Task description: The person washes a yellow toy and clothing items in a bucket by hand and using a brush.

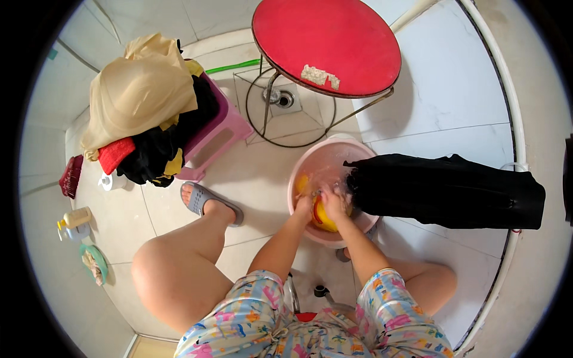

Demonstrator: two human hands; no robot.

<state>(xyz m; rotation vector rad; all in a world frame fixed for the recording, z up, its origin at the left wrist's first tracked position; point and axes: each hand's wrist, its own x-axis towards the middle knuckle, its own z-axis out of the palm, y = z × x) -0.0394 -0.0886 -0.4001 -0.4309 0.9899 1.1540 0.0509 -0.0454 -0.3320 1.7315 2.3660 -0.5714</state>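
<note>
Both hands are closed on a yellow piece of cloth [324, 216] inside the round pink plastic basin [298, 173], a little below and right of the middle of the frame. The left hand [305, 206] grips the cloth from its left side and the right hand [334, 203] grips it from above, the two hands touching each other; how tight each finger is curled cannot be told. The cloth is wet and partly under the water. A long black garment [447, 188] hangs over the right rim of the basin and lies across the white tiled floor [441, 101] to the right. At upper middle stands a round red stool [325, 39] with wire legs. At upper left, a pink plastic stool [224, 128] carries a pile of beige, black and red clothes [143, 107].
</note>
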